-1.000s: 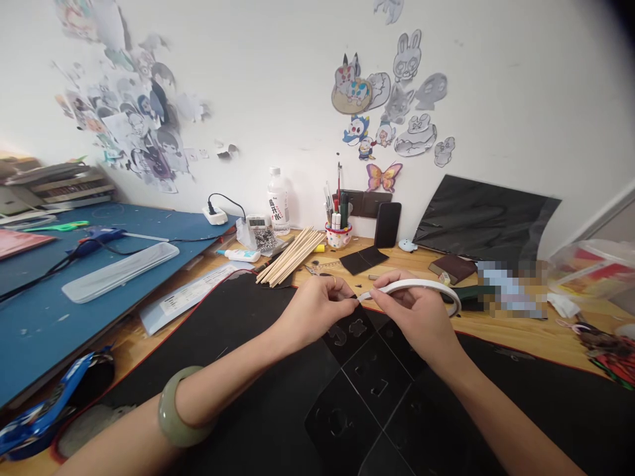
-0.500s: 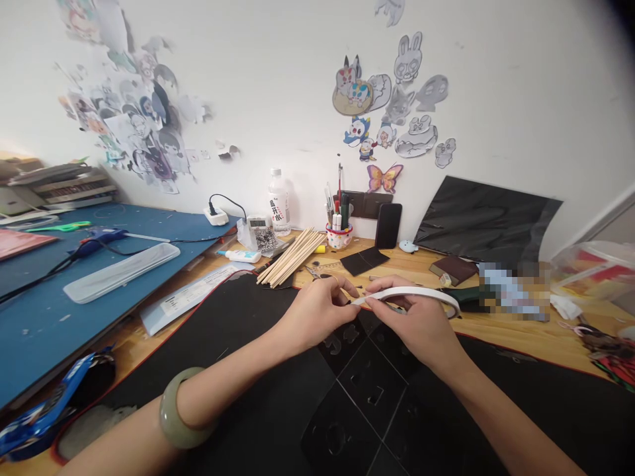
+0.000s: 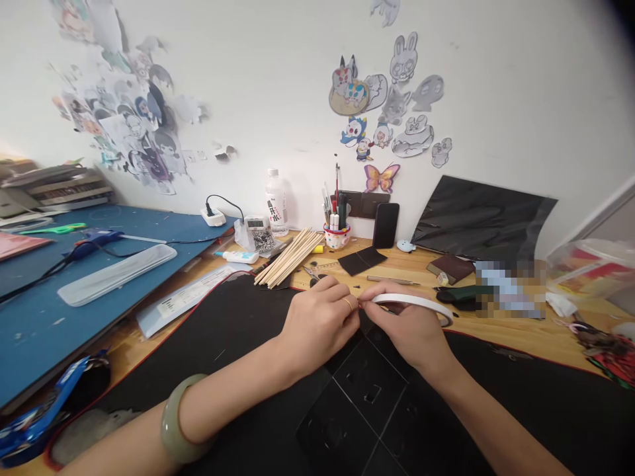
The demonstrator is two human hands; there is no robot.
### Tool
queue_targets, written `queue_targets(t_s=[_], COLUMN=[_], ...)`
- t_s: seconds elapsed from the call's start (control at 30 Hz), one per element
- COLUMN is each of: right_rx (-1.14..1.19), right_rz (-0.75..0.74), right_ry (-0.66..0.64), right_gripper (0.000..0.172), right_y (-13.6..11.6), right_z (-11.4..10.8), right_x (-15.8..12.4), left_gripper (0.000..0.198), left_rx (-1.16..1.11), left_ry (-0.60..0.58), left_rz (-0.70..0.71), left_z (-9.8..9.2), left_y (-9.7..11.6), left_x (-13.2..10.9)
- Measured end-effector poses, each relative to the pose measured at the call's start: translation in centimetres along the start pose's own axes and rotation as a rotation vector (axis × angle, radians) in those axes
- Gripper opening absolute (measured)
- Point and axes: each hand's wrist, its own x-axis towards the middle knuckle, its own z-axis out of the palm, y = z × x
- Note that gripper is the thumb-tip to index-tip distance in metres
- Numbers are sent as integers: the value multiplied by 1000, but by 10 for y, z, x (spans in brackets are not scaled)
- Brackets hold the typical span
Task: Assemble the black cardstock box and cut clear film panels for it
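My right hand (image 3: pixel 404 327) holds a thin white tape roll (image 3: pixel 421 303) flat above the black mat (image 3: pixel 238 330). My left hand (image 3: pixel 320 317), with a gold ring and a green bangle on its wrist, is curled with its fingertips pinched at the roll's near edge, where the tape end is. Both hands meet over a black sheet with cut-out shapes (image 3: pixel 370 390) that lies on the mat. What the left fingertips pinch is too small to make out.
A bundle of wooden sticks (image 3: pixel 288 258), a glue tube (image 3: pixel 238 256), a water bottle (image 3: pixel 276 201), a pen cup (image 3: pixel 337 233) and a phone (image 3: pixel 385 225) stand behind the hands. A blue cutting mat (image 3: pixel 59 291) with a glue gun (image 3: pixel 96 238) lies left. Black sheets (image 3: pixel 481 221) lean at the right.
Both hands have come lower and closer together. The left hand's fingers have curled tighter against the end of the tape roll, and the roll now lies flatter.
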Motion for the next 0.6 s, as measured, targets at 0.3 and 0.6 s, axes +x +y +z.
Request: queue_targets(t_s=[0.3, 0.6], right_rx=[318, -144], right_rz=[406, 423], right_ry=[82, -201], right_gripper=[26, 31], right_y=[23, 30], right_z=[-56, -92], right_x=[25, 24], left_gripper=[18, 22], left_rx=[64, -33], left_ry=[-214, -420], left_rz=[-89, -190], left_z=[5, 2], left_y=[-14, -20], left_x=[-1, 4])
